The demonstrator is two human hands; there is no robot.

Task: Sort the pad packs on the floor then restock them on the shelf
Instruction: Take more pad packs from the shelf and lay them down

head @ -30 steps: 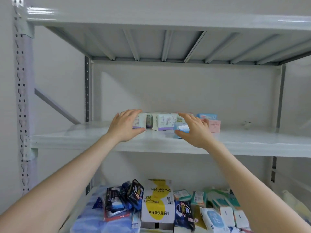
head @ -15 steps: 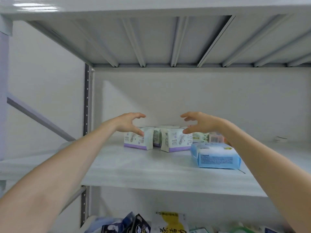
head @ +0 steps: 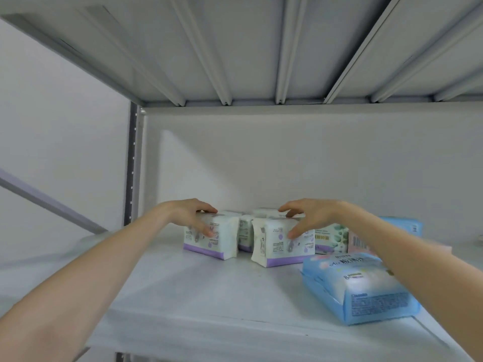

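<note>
Restocking, shelf [head: 209,296]: left hand [head: 187,215] pinches left purple-trimmed pack [head: 224,244]; right hand [head: 311,218] pinches right purple-trimmed pack [head: 274,248]. Next, likely: align both.

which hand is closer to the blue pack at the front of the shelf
Right. The right hand grips the right white pack, just behind the blue pack; the left hand grips the left white pack, farther away.

One wide-angle view is taken from the head, close to the shelf [head: 209,296], faced forward; the upper shelf's underside [head: 248,48] is seen from below.
</note>
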